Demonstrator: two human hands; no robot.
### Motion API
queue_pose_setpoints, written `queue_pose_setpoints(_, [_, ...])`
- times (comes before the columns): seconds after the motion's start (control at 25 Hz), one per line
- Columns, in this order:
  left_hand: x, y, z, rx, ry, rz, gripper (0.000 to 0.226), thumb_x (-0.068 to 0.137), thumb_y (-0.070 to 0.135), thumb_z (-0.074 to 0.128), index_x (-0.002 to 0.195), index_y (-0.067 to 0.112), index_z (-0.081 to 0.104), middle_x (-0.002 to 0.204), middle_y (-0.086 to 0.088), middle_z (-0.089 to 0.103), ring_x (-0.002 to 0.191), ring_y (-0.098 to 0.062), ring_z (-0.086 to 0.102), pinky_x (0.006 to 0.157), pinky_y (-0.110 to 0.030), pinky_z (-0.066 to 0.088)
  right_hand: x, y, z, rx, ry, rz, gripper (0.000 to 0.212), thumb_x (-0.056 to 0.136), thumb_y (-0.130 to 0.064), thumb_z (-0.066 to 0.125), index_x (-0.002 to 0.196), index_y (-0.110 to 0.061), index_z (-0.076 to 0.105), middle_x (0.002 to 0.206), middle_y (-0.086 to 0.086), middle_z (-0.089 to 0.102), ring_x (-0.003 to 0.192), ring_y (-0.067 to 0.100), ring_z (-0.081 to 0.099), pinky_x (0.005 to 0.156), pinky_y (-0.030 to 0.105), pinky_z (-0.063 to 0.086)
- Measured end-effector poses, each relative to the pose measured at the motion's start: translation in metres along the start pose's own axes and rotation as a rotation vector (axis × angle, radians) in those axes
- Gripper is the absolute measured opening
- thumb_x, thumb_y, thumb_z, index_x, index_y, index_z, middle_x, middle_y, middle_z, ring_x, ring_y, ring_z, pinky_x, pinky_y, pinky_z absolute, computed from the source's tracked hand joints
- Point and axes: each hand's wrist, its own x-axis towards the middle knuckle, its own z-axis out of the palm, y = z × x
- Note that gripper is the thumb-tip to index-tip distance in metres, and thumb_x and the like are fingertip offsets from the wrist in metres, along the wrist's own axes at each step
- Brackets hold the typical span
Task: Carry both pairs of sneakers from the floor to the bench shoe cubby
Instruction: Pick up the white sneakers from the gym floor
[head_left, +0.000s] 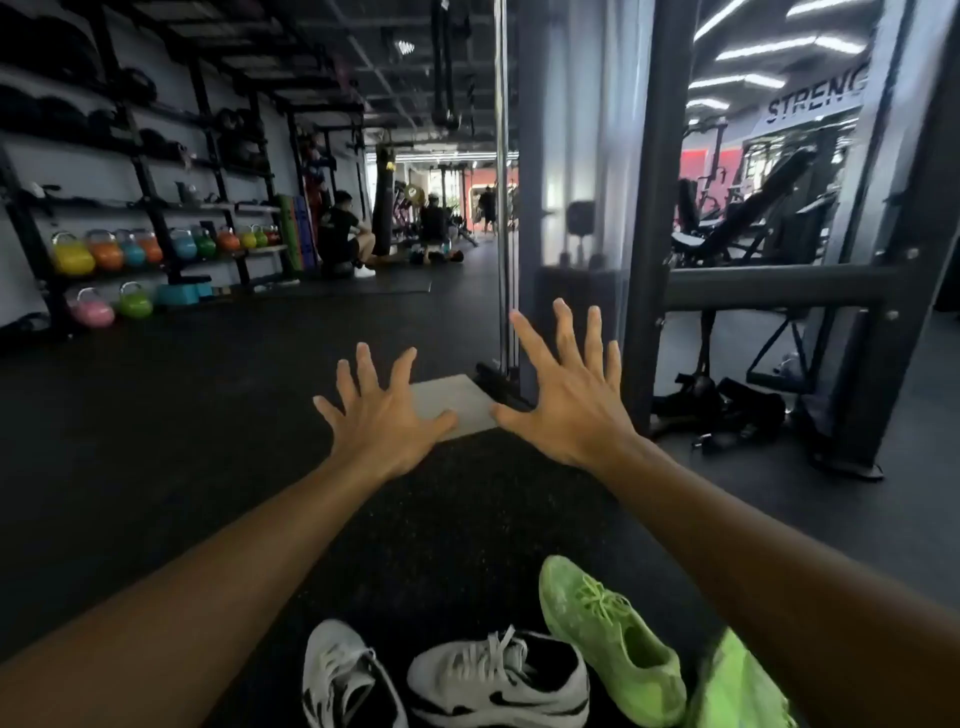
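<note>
Sneakers (498, 675) on floor – well below both spread hands (384, 415), seemingly untouched.

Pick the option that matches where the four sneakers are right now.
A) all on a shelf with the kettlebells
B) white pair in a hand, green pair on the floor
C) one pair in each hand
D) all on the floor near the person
D: the white sneakers and green sneakers lie on the dark floor, while the left hand and right hand are spread open and hold nothing.

White-and-black sneakers (447, 680) and lime-green sneakers (613, 639) lie side by side on the dark floor.
</note>
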Motion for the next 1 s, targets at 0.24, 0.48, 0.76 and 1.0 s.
queue_pose_setpoints(0.24, [-0.052, -0.043, 0.124, 0.098, -0.241, -0.231, 0.09, 0.083, 0.069, 0.056, 0.156, 0.037, 0.014, 0.165, -0.01, -0.017, 0.15, -0.041, -0.014, 0.113, -0.071, 0.003, -0.062, 0.01, 0.121, -0.173, -0.294, -0.169, 0.104, 0.085, -0.053, 0.066, 0.154, -0.047, -0.012, 0.163, 0.007, -0.027, 0.142, 0.04, -0.035, 0.116, 0.066, -0.008])
queue_pose_setpoints(0.48, [-0.12, -0.09, 0.219, 0.132, -0.489, -0.46, 0.096, 0.079, 0.072, 0.061, 0.155, 0.037, 0.014, 0.163, -0.01, -0.024, 0.147, -0.046, -0.015, 0.103, -0.082, 0.014, -0.131, 0.032, 0.221, -0.352, -0.614, -0.327, 0.102, 0.085, -0.053, 0.068, 0.155, -0.047, -0.007, 0.165, 0.008, -0.02, 0.144, 0.046, -0.028, 0.111, 0.072, -0.008])
queue_pose_setpoints(0.76, [-0.159, -0.123, 0.258, 0.122, -0.451, -0.525, 0.086, 0.083, 0.053, 0.071, 0.151, 0.038, 0.021, 0.162, -0.006, -0.023, 0.143, -0.052, -0.019, 0.094, -0.084, 0.027, -0.161, 0.047, 0.275, -0.269, -0.949, -0.135, 0.097, 0.084, -0.039, 0.075, 0.152, -0.053, 0.007, 0.165, 0.007, 0.003, 0.144, 0.049, 0.016, 0.109, 0.074, 0.017])
queue_pose_setpoints(1.0, [-0.163, -0.141, 0.262, 0.075, -0.384, -0.442, 0.065, 0.083, 0.034, 0.069, 0.14, 0.035, 0.038, 0.161, -0.003, 0.004, 0.141, -0.045, 0.004, 0.099, -0.063, 0.039, -0.16, 0.047, 0.277, -0.228, -0.888, -0.083, 0.078, 0.086, -0.045, 0.065, 0.146, -0.054, 0.017, 0.143, 0.005, 0.034, 0.125, 0.037, 0.038, 0.088, 0.059, 0.045])
